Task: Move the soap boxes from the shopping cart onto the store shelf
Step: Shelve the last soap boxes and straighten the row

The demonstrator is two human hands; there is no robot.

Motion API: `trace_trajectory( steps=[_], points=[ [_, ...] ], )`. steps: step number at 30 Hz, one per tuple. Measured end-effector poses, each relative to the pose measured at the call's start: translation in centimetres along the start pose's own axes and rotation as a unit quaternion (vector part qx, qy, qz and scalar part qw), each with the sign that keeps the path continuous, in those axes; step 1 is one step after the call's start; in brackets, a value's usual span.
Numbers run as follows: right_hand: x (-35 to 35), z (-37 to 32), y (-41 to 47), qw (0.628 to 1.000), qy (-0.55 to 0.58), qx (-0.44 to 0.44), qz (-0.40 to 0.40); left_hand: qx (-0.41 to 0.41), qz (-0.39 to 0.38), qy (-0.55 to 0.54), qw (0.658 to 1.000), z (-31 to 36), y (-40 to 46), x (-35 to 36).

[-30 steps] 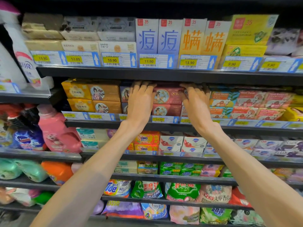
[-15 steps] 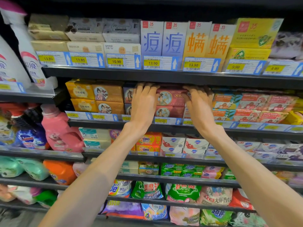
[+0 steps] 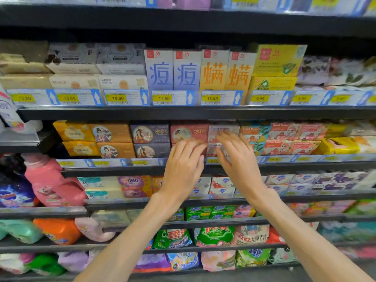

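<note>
Place: retail shop, household and personal-care aisle
Fixtures: tiered dark shelving (image 3: 183,113), stocked edge to edge on every level
Pricing: yellow price tags (image 3: 162,98) in clear strips along the shelf edges, reading 13.80, 10.90, 13.90, 9.90, each with a white arrow pointing up
Stock, upper levels: boxed soaps (image 3: 149,134) in stacked rows
Stock, left: detergent bottles (image 3: 50,184)
Stock, lower levels: washing-powder bags (image 3: 213,236)

Tight slot here: the black metal shelf edge (image 3: 122,113) hangs low over the stacked red cardboard soap boxes (image 3: 188,132), barely any gap above them. Purple portrait boxes (image 3: 150,134) press in on one side, pale goat-soap boxes (image 3: 222,132) on the other. Open air only out front, before the price-tag rail (image 3: 114,162).
</note>
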State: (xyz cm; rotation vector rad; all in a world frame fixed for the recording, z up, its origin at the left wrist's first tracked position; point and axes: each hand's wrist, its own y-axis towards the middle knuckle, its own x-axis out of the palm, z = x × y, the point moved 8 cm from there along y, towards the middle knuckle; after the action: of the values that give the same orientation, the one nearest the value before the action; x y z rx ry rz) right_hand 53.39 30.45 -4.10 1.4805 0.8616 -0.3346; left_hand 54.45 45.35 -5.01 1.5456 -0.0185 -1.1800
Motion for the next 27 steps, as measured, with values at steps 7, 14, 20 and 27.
trace_trajectory(
  steps=[7, 14, 20, 27],
  points=[
    [-3.2, 5.9, -3.6, 0.999, -0.004, 0.032, -0.021, 0.008, -0.078, -0.017, 0.997, 5.8, 1.5, 4.7],
    [-4.6, 10.3, -4.6, 0.997, 0.009, 0.049, -0.052, -0.068, -0.086, 0.028, 0.994, 6.7, 3.6, 7.5],
    [-4.6, 11.0, -3.9, 0.996, 0.025, 0.033, -0.073, -0.093, -0.086, 0.045, 0.991, 7.2, 3.6, 8.1],
    [-3.5, 9.8, -1.8, 0.998, -0.007, -0.006, -0.067, -0.116, -0.057, 0.003, 0.992, 7.1, 2.3, 6.7]
  ],
)
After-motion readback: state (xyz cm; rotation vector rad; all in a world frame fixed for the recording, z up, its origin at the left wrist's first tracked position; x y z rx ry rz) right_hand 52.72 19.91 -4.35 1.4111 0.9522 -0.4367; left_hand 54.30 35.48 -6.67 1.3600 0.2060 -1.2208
